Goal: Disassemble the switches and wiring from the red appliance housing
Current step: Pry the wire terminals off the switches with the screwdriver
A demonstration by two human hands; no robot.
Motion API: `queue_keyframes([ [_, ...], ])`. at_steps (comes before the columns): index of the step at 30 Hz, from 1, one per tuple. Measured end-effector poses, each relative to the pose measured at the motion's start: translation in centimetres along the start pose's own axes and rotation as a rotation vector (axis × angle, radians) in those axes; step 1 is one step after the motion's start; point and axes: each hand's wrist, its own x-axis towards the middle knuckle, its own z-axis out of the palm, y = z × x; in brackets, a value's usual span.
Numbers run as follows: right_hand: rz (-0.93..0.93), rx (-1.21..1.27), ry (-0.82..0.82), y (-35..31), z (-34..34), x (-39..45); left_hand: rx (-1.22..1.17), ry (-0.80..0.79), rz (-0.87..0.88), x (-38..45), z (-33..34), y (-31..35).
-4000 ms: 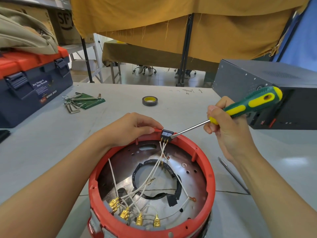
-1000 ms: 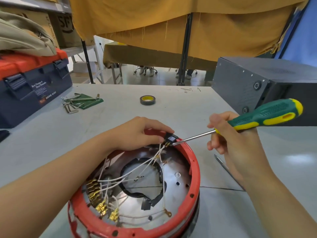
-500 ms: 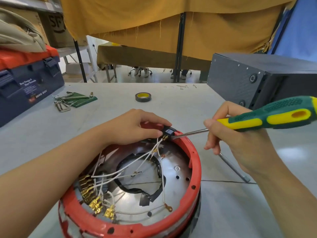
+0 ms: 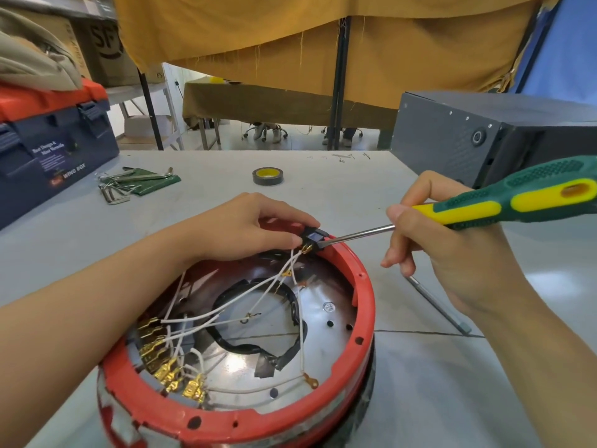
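The round red appliance housing (image 4: 361, 305) lies open side up on the grey table. At its far rim sits a small black switch (image 4: 312, 238), and white wires (image 4: 258, 295) run from it down to brass connectors (image 4: 168, 360) at the near left wall. My left hand (image 4: 252, 231) pinches the switch between thumb and fingers. My right hand (image 4: 452, 260) grips a green and yellow screwdriver (image 4: 504, 202). The screwdriver's metal tip touches the right side of the switch.
A dark grey metal box (image 4: 478, 140) stands at the right. A blue and red toolbox (image 4: 51, 147) stands at the left, with hex keys (image 4: 129, 184) beside it. A tape roll (image 4: 267, 176) lies at the table's middle back. A thin metal rod (image 4: 436, 303) lies under my right hand.
The housing has been turned so the brass connectors now sit at the near left. The switch has come up at the rim, with my left hand pinching it and the screwdriver tip against it.
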Motion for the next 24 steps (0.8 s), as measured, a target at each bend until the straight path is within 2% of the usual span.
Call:
queue_keyframes([
  [6,0.000,0.006,-0.012,-0.3,0.2,-0.1,0.003,-0.004,-0.002,0.0,0.0,0.0],
  [11,-0.008,-0.093,-0.055,0.0,1.2,-0.5,0.003,-0.005,-0.004,0.0,0.1,0.0],
  [17,-0.004,0.108,0.048,-0.2,0.2,0.1,0.014,-0.007,0.005,0.1,0.0,0.0],
  [24,0.008,0.064,0.021,0.0,0.5,0.0,0.020,-0.006,0.011,0.0,0.0,0.0],
])
